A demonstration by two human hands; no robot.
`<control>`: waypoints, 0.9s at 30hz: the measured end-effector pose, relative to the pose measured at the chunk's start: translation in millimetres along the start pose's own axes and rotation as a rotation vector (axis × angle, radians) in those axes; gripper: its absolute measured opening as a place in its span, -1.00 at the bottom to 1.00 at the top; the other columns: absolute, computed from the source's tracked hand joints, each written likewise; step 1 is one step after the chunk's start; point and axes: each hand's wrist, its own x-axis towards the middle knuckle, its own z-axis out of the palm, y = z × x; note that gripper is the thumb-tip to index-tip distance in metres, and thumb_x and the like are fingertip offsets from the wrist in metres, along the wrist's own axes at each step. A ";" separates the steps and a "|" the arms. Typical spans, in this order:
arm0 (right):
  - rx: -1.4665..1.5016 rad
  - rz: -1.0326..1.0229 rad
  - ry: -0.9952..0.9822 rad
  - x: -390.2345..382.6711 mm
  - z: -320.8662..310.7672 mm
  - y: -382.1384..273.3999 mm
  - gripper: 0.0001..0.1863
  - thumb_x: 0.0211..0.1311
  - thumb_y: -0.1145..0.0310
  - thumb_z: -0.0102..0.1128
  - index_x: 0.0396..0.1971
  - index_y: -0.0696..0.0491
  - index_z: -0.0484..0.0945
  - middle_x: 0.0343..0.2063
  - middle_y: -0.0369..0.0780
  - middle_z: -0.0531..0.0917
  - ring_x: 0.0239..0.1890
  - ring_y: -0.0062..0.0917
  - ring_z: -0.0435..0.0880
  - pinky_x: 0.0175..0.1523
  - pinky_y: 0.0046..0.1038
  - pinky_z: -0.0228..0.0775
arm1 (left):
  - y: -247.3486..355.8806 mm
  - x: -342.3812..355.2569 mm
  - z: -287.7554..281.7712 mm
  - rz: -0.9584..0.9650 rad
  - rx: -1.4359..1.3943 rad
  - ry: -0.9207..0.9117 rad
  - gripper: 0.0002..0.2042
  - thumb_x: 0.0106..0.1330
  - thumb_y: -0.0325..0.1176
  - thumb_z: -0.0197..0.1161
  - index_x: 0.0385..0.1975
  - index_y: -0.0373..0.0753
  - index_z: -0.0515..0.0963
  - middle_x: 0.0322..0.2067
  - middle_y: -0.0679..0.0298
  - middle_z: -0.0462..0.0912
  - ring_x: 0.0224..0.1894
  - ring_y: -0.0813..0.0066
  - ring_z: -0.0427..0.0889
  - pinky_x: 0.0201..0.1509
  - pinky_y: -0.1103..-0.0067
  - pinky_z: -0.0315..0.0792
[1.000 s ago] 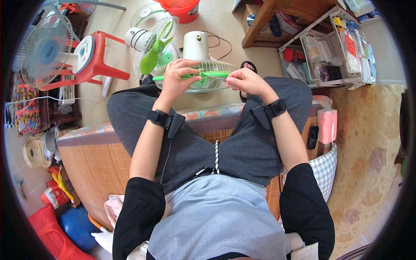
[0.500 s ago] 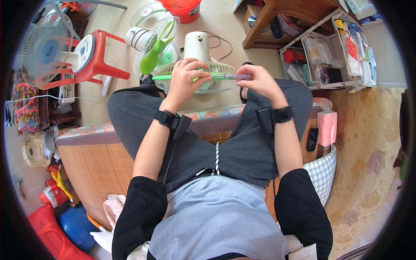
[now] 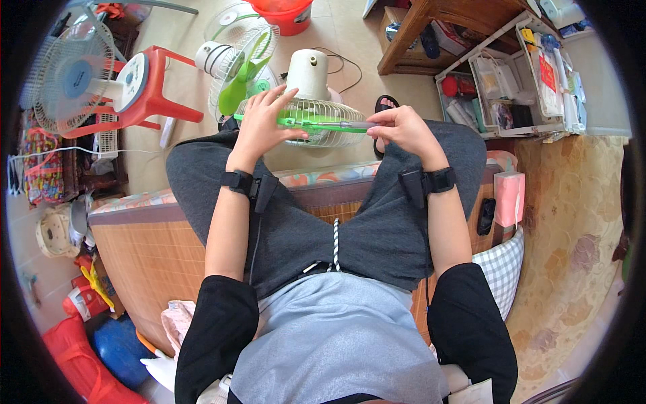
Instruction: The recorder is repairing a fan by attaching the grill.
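My left hand (image 3: 259, 121) rests against the green rim of a round fan guard (image 3: 333, 135), fingers spread apart and thumb below the rim. My right hand (image 3: 404, 131) grips the clear purplish handle of a screwdriver (image 3: 353, 124) at the guard's right side, its shaft lying along the rim toward the left. The white fan body (image 3: 306, 71) stands behind the guard. Beside it on the left, another fan with green blades (image 3: 235, 91) leans partly over.
Around me are a fan (image 3: 74, 81) on a red stool (image 3: 151, 87), a red bucket (image 3: 282, 17), wooden furniture (image 3: 407, 27), a white rack with bins (image 3: 498, 87), a cord (image 3: 346, 86), a sandal (image 3: 385, 106), and the mat-covered bed (image 3: 141, 262) under me.
My left hand has moved slightly left and spread its fingers. My right hand has shifted right from the guard's middle, the screwdriver handle now more visible in it.
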 end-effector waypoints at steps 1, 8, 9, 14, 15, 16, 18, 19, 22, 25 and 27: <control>-0.042 0.021 -0.014 0.8 2.2 0.2 -0.79 0.02 0.49 0.24 -0.30 0.23 0.60 -0.64 -0.31 0.58 -0.62 -0.75 0.46 -0.50 -0.68 0.32 | 0.0 -0.2 -1.2 0.000 0.009 -0.033 -0.32 -0.26 0.01 0.44 -0.01 -0.07 0.49 0.00 0.23 0.47 0.07 0.25 0.38 0.14 0.35 0.22; -0.176 -0.085 0.007 1.1 10.1 9.3 -0.81 0.10 0.43 0.20 -0.36 0.25 0.57 -0.64 -0.38 0.51 -0.60 -0.78 0.41 -0.47 -0.66 0.27 | -5.7 5.5 4.5 0.043 0.065 -0.047 -0.35 -0.27 0.09 0.39 -0.06 -0.02 0.53 -0.10 0.32 0.54 0.01 0.31 0.42 0.09 0.35 0.20; -0.177 -0.084 0.007 1.5 10.8 10.4 -0.81 0.10 0.43 0.20 -0.36 0.25 0.57 -0.64 -0.38 0.51 -0.60 -0.78 0.41 -0.47 -0.66 0.27 | -5.5 5.6 4.1 0.042 0.064 -0.047 -0.35 -0.27 0.09 0.39 -0.06 -0.02 0.53 -0.10 0.32 0.54 0.01 0.31 0.42 0.09 0.35 0.20; -0.150 -0.144 0.013 7.2 11.0 16.3 -0.79 0.21 0.33 0.07 -0.42 0.20 0.51 -0.70 -0.43 0.40 -0.67 -0.78 0.30 -0.53 -0.66 0.17 | -4.1 5.4 3.2 0.052 0.042 -0.064 -0.36 -0.27 0.10 0.39 -0.09 -0.02 0.55 -0.10 0.35 0.56 0.02 0.34 0.42 0.08 0.37 0.19; -0.150 -0.144 0.012 7.9 12.3 18.8 -0.79 0.21 0.33 0.07 -0.42 0.20 0.51 -0.70 -0.43 0.40 -0.67 -0.78 0.30 -0.53 -0.66 0.17 | -4.7 4.6 3.7 0.051 0.042 -0.063 -0.36 -0.27 0.10 0.39 -0.09 -0.02 0.55 -0.10 0.35 0.56 0.02 0.34 0.42 0.08 0.37 0.19; -0.077 -0.092 -0.031 8.7 13.9 21.7 -0.75 0.24 0.29 0.04 -0.47 0.19 0.50 -0.72 -0.40 0.38 -0.66 -0.74 0.28 -0.54 -0.63 0.13 | -5.9 4.1 4.2 0.038 0.038 -0.061 -0.36 -0.27 0.10 0.39 -0.08 -0.01 0.55 -0.09 0.34 0.56 0.02 0.34 0.42 0.09 0.37 0.19; -0.004 -0.041 -0.075 9.6 16.1 24.9 -0.70 0.26 0.25 0.02 -0.52 0.17 0.49 -0.74 -0.36 0.37 -0.66 -0.70 0.26 -0.54 -0.60 0.10 | -8.8 3.2 5.3 0.025 0.036 -0.058 -0.35 -0.27 0.10 0.39 -0.08 -0.01 0.55 -0.08 0.33 0.56 0.03 0.35 0.42 0.09 0.37 0.18; 0.135 0.035 -0.145 8.7 16.8 25.8 -0.69 0.29 0.22 -0.02 -0.55 0.13 0.45 -0.76 -0.40 0.33 -0.70 -0.73 0.21 -0.58 -0.62 0.03 | -10.2 2.6 6.1 0.021 0.032 -0.055 -0.35 -0.27 0.10 0.39 -0.07 -0.01 0.54 -0.08 0.33 0.56 0.03 0.35 0.42 0.10 0.37 0.17; 0.418 0.133 -0.240 7.5 18.0 28.8 -0.64 0.35 0.16 -0.10 -0.60 0.05 0.34 -0.80 -0.48 0.18 -0.77 -0.81 0.04 -0.67 -0.66 -0.15 | -8.6 3.3 6.6 0.013 0.018 -0.060 -0.34 -0.26 0.10 0.39 -0.06 -0.01 0.54 -0.07 0.32 0.56 0.04 0.35 0.42 0.11 0.36 0.17; 0.548 0.258 -0.274 7.5 13.0 28.0 -0.64 0.35 0.16 -0.09 -0.60 0.06 0.34 -0.80 -0.49 0.14 -0.77 -0.80 0.02 -0.66 -0.66 -0.14 | -7.7 2.9 7.8 0.015 0.017 -0.055 -0.34 -0.26 0.09 0.39 -0.04 -0.01 0.53 -0.08 0.31 0.56 0.04 0.36 0.41 0.12 0.34 0.16; 0.492 0.231 -0.254 7.0 12.5 24.6 -0.64 0.35 0.14 -0.10 -0.54 0.10 0.38 -0.77 -0.49 0.17 -0.74 -0.80 0.05 -0.64 -0.68 -0.11 | -7.2 2.7 7.5 0.023 0.027 -0.042 -0.33 -0.26 0.09 0.40 -0.04 -0.01 0.52 -0.08 0.32 0.56 0.04 0.36 0.41 0.13 0.33 0.16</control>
